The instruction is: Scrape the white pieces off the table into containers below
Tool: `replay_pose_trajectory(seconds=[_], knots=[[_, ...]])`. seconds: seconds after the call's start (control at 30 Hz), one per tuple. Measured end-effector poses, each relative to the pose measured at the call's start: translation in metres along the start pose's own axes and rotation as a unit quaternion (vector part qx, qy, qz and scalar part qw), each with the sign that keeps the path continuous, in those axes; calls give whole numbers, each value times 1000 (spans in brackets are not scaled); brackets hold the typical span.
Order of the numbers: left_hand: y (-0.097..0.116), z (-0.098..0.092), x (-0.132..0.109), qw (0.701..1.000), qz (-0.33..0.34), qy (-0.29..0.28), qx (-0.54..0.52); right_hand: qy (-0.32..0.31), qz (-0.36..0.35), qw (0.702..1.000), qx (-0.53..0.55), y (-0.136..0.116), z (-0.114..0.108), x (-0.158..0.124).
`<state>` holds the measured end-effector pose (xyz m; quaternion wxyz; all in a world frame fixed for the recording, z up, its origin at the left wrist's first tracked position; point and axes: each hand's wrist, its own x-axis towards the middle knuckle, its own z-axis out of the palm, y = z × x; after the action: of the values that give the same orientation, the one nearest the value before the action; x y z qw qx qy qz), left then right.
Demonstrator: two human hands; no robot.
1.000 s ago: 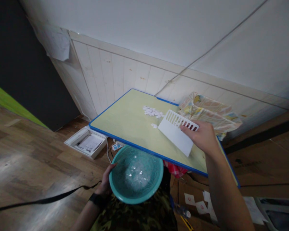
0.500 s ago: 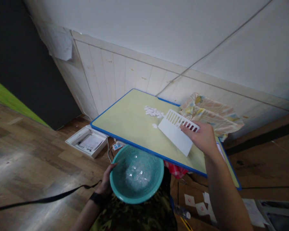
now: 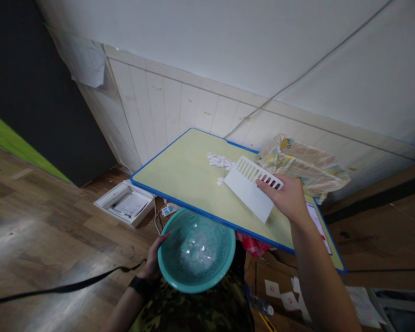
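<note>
Left fingers (image 3: 162, 240) grip a teal basket (image 3: 192, 289) (clear, shiny pieces (image 3: 198, 252) inside).

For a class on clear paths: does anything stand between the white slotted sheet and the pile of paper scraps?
Nothing visible does. The right hand holds the white slotted sheet close beside the pile of paper scraps; whether they touch is unclear. Loose scraps lie by the sheet, on the pile's near side.

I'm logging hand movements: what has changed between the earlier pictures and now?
The right hand has moved the white slotted sheet slightly left, toward the paper scraps, revealing more of a white flat item on the table. Nothing was grasped or released. The left hand still holds the teal basket.
</note>
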<state>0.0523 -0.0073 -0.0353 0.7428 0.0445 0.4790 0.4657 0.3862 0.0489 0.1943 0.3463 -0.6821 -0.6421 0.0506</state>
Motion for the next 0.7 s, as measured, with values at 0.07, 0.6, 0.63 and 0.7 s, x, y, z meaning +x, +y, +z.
replay_pose_trajectory(seconds=[0.07, 0.6, 0.63, 0.7], knots=[[0, 1, -1, 1000, 3, -1, 0, -12, -6, 1000, -3, 1, -1, -2], [-3, -7, 8, 1000, 10, -12, 5, 79, -22, 993, -83, -10, -1, -35], [-3, -8, 9, 1000, 13, -10, 5, 80, -24, 993, -79, -14, 3, -38], [-3, -9, 9, 1000, 16, -7, 5, 67, -29, 994, -77, -21, 12, -44]])
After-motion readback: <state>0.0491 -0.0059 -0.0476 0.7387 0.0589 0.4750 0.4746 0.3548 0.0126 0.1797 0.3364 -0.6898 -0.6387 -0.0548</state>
